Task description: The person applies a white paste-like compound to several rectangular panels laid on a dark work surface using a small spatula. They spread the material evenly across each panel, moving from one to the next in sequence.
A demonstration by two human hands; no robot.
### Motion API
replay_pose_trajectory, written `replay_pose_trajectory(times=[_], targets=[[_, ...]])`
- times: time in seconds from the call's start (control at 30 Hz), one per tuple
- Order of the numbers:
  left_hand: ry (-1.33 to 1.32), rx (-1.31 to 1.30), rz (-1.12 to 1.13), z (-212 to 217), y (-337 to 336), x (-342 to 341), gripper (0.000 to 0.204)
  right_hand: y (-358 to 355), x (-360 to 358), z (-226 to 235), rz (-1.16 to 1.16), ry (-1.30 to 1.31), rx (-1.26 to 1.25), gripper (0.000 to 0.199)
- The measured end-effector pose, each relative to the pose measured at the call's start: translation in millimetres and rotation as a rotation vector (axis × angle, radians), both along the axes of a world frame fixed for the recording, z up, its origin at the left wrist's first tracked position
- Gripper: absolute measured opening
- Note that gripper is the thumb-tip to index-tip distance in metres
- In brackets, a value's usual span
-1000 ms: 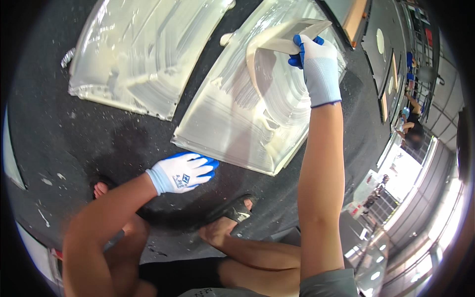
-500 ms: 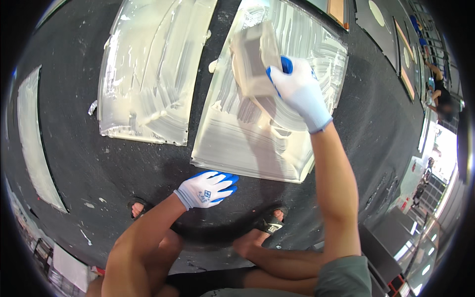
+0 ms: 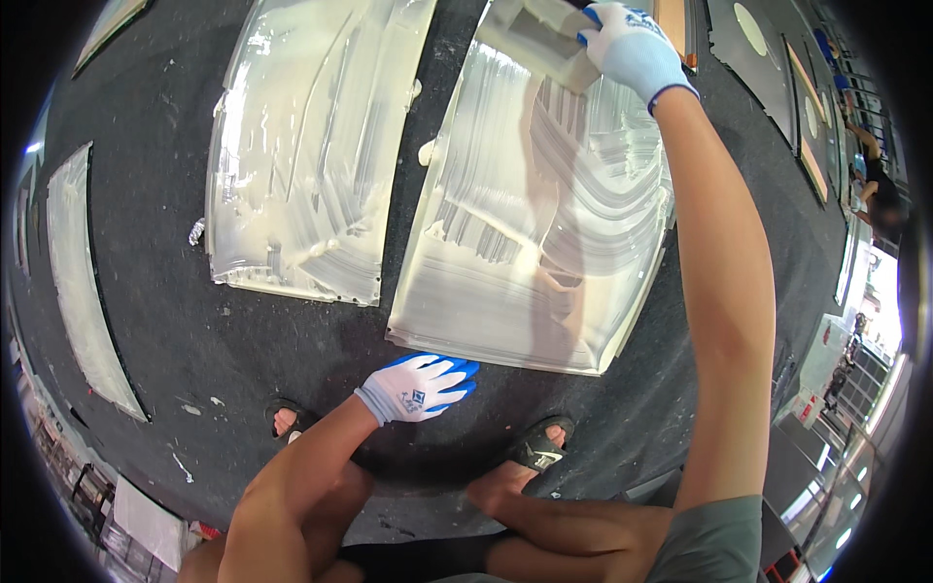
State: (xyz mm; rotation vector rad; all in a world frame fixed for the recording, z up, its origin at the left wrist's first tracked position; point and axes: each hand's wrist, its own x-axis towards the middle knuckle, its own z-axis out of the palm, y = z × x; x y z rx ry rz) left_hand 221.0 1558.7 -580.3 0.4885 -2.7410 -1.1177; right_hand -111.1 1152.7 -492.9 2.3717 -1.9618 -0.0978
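In a white glove with blue palm, my right hand (image 3: 637,47) is closed around a wide flat spreader (image 3: 544,39) at the far end of the right panel. The spreader is pale grey, smeared and partly cut off by the view's top edge. Under it, the right panel (image 3: 486,301) is coated with cream-white paste, streaked in curved bands. My left hand (image 3: 418,387), gloved alike, holds nothing. Its fingers are apart and lie by the panel's near edge; whether they touch it I cannot tell. A second coated panel (image 3: 306,165) lies to the left.
A narrow coated strip (image 3: 92,291) lies farther left on the dark floor (image 3: 262,350). Crumpled foil (image 3: 197,231) sits beside the left panel. Dark panels with wooden strips (image 3: 814,175) stand at far right, and another person (image 3: 880,189) is beyond. My sandalled feet are near the panels.
My right hand has pushed the spreader away, from the right panel's middle to its far end, leaving fresh curved streaks. The left hand keeps its place by the near edge.
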Motion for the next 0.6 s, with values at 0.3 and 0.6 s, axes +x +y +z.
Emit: replay_pose_trajectory(times=[0.3, 0.6], targets=[[0.021, -0.009, 0.01, -3, 3, 2, 0.046, -5, 8, -12, -0.414, -0.661, 0.135, 0.041], [0.04, -0.097, 0.047, 3, -1, 1, 0.041, 69, 46, -23, -0.627, -0.891, 0.06, 0.039]])
